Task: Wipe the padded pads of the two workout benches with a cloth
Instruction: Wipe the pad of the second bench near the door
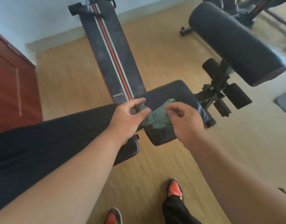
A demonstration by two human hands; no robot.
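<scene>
A green cloth (160, 116) hangs bunched between my two hands, above the small black seat pad (173, 92). My left hand (129, 115) pinches the cloth's left end. My right hand (185, 117) holds its right side with curled fingers. A long black backrest pad (69, 131) of the same bench runs off to the left under my left forearm. A second bench's pad (110, 50), black with red and white stripes, stretches away toward the far wall.
A thick black roller pad (236, 41) rises at the right, with smaller foam rollers (236, 96) and a metal frame below it. A red-brown cabinet (11, 88) stands at the left. Wooden floor (155, 162) lies all around; my feet in orange-black shoes (174, 188) stand near.
</scene>
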